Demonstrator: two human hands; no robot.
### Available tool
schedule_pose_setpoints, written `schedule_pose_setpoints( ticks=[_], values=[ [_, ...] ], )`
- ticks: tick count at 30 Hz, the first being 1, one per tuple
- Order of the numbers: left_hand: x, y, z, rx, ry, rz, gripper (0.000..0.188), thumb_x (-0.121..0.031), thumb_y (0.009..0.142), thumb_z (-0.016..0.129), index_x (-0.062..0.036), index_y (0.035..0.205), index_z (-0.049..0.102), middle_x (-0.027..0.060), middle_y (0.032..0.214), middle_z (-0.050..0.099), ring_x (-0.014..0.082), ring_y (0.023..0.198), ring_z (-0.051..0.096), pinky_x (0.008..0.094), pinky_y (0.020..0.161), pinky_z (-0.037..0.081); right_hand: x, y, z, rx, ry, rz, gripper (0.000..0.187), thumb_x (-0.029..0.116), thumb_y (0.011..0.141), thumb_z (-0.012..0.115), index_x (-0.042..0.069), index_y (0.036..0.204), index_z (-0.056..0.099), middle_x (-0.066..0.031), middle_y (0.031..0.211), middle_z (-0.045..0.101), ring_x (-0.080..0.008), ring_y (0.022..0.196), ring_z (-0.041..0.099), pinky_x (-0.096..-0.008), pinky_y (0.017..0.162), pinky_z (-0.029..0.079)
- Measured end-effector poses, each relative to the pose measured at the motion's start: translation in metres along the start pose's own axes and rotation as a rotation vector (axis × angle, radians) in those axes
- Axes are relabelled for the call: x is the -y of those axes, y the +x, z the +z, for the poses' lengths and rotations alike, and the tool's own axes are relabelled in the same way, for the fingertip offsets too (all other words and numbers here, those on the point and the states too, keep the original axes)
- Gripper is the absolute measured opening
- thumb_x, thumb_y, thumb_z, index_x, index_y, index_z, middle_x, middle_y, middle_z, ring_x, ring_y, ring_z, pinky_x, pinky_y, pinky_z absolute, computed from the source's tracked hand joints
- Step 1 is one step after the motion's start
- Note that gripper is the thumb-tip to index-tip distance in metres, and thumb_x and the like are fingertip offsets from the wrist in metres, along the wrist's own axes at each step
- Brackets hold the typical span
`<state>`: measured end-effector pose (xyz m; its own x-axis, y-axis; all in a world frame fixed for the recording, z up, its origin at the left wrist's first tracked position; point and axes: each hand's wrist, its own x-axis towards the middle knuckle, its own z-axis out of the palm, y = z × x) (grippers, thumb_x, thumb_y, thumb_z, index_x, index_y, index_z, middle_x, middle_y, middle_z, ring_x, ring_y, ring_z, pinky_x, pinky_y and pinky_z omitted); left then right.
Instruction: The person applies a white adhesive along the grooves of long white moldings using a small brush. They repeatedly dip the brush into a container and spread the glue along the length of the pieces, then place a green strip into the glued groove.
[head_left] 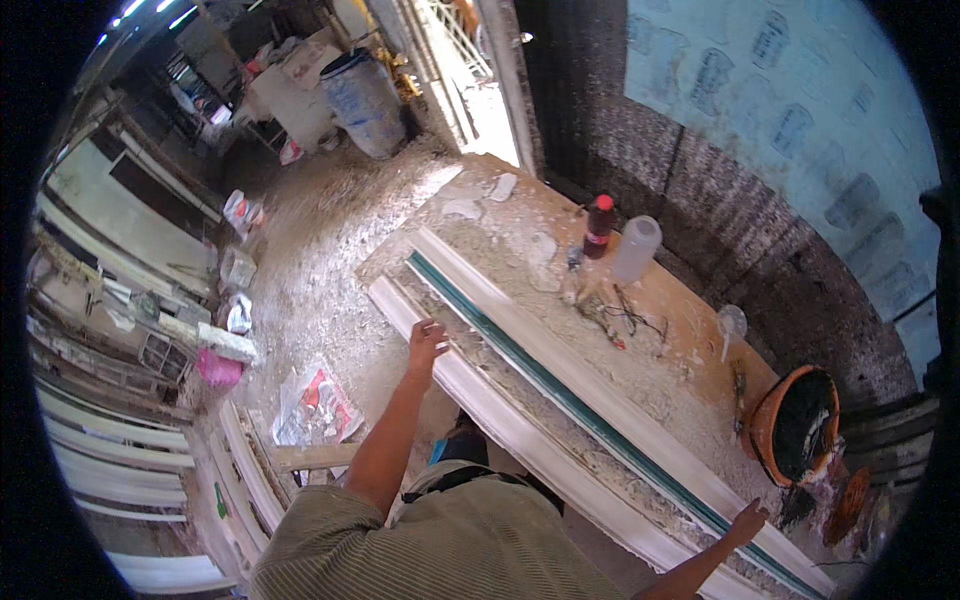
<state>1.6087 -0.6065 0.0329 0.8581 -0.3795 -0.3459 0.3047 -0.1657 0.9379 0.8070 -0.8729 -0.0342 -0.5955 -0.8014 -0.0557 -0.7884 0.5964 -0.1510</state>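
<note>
A long white plaster-like moulding point(500, 408) runs along the near edge of the work table. My left hand point(428, 343) rests on it near its far-left end, fingers apart. Beyond it, across a gap strewn with crumbs, lies a second long pale moulding point(560, 355) with a dark green strip point(520, 350) along its near side. My right hand point(747, 522) is at this second moulding, close to its right end, fingers partly stretched out. Neither hand appears to grip anything.
The dusty table point(690, 375) also bears a dark bottle with a red cap point(598, 228), a translucent container point(636, 250), cords point(635, 318) and an orange bucket point(764, 420). A blue drum point(365, 105) stands on the floor. Stacked white mouldings point(120, 460) lie at left.
</note>
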Motion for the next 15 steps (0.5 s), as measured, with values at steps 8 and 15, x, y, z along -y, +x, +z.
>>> schedule_pose_setpoints(
  ticks=[8,15],
  values=[
    [0.007,0.149,-0.172,-0.41,0.285,0.167,0.058,-0.03,0.087,0.074,0.0001,0.133,0.055,0.0089,0.102,0.058,0.0216,0.097,0.054,0.0361,0.091,0.043,0.147,-0.171,0.042,0.226,0.676,-0.229,0.04,0.033,0.098,0.061,-0.002,0.116,0.066,-0.0166,0.111,0.069,-0.0261,0.099,0.066,-0.0358,0.088,0.051],
    [0.021,0.259,-0.225,-0.083,0.409,0.228,0.035,-0.028,0.098,0.051,-0.0023,0.115,0.068,0.0108,0.111,0.068,0.0257,0.105,0.061,0.0363,0.097,0.043,0.223,-0.309,0.004,0.304,0.824,-0.256,0.029,0.024,0.096,0.064,0.0,0.11,0.069,-0.0057,0.096,0.067,-0.0135,0.084,0.06,-0.0281,0.071,0.049]
  ],
)
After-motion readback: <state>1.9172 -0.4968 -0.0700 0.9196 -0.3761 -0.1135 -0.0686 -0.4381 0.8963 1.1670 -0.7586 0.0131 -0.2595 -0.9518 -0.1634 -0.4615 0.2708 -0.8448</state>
